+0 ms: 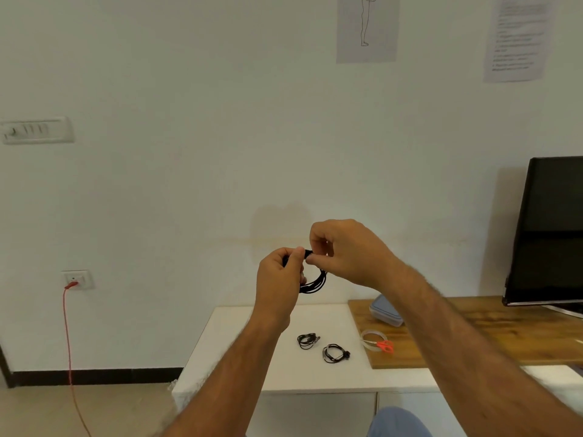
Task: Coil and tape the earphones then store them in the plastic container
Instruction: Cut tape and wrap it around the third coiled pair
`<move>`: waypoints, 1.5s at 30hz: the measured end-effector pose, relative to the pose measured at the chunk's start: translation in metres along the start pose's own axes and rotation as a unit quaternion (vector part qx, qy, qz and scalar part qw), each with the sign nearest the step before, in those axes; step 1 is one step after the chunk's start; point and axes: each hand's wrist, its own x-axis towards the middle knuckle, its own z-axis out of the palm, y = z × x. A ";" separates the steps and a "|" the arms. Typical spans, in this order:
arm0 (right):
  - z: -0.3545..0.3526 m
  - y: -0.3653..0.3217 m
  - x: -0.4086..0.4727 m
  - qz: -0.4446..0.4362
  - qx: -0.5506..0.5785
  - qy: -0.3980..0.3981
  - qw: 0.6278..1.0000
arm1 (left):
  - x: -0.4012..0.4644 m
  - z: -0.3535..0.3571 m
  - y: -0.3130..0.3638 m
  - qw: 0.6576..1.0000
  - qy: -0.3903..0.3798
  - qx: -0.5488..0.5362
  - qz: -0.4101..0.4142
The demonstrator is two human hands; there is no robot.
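Observation:
Both my hands are raised above the white table [239,348] and hold one coil of black earphones [317,283]. My left hand [279,279] pinches the top of the coil, and my right hand [344,250] pinches the same spot from the right, so the loop hangs below my fingers. Two more coiled black earphones [306,340] [335,353] lie on the table. A roll of clear tape [372,339] and red-handled scissors [385,346] rest on the wooden board [473,339]. The plastic container [385,311] with a blue-grey lid sits behind them, partly hidden by my right forearm.
A dark monitor [549,231] stands at the right end of the wooden board. A red cable [67,335] hangs from a wall socket at the left down to the floor. Papers are stuck on the wall above.

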 end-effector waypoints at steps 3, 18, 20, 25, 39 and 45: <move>0.006 0.003 0.000 -0.016 -0.017 0.023 0.999 | 0.000 0.001 0.001 1.000 0.003 0.004 -0.002; 0.011 0.004 -0.004 -0.069 -0.058 0.075 0.993 | 0.002 0.001 0.002 0.999 -0.007 -0.009 -0.034; 0.012 0.003 -0.005 -0.070 -0.063 0.076 0.993 | 0.002 0.001 0.003 0.999 -0.010 -0.011 -0.036; 0.014 0.005 -0.006 -0.053 -0.018 0.042 0.998 | 0.002 -0.001 0.007 0.999 -0.023 -0.018 -0.045; 0.018 0.006 -0.007 -0.047 -0.037 0.016 0.998 | 0.002 -0.003 0.010 0.991 -0.044 -0.064 -0.106; 0.024 0.009 -0.007 -0.031 -0.024 0.024 0.999 | 0.005 -0.005 0.009 0.990 -0.047 -0.052 -0.121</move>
